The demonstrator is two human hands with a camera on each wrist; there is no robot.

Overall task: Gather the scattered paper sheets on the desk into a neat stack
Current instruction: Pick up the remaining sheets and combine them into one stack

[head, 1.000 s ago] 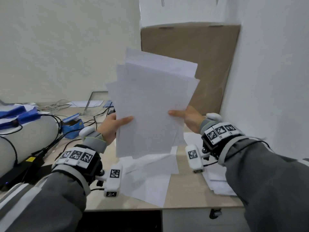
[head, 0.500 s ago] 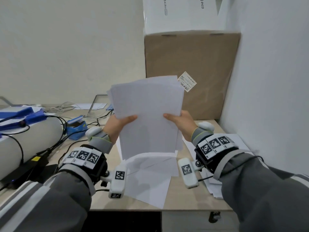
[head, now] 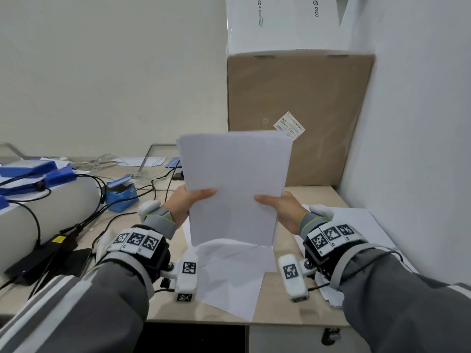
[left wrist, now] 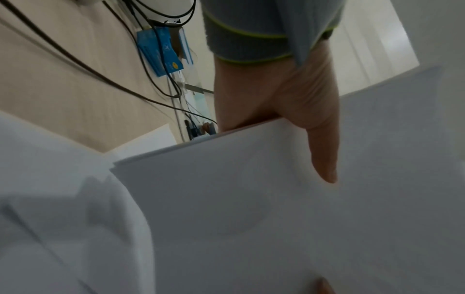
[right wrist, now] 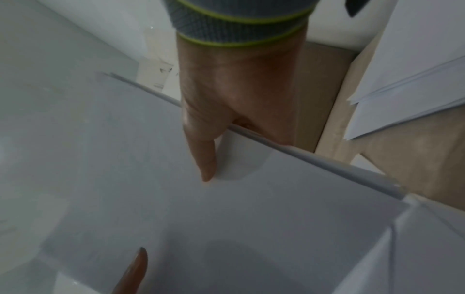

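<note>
An upright bundle of white paper sheets [head: 234, 184] stands with its bottom edge on the desk [head: 288, 314], its edges nearly flush. My left hand [head: 190, 200] grips its left side, thumb across the front. My right hand [head: 276, 203] grips the right side the same way. The left wrist view shows the left thumb [left wrist: 322, 151] lying over the bundle [left wrist: 289, 228]; the right wrist view shows the right thumb [right wrist: 203, 155] on the bundle [right wrist: 226, 208]. Loose sheets [head: 234, 278] lie flat under the bundle. More sheets [head: 356, 225] lie at the right, behind my right wrist.
A brown cardboard box [head: 300, 108] with a white box [head: 285, 21] on top stands behind the bundle. A white partition [head: 420, 123] closes the right side. At the left lie a grey cylinder [head: 48, 210], black cables [head: 107, 215], a blue packet [head: 121, 192] and blue folders [head: 28, 171].
The fanned, uneven sheets held high have come down onto the desk, and their edges have lined up into one nearly even bundle. Both hands have lowered with it.
</note>
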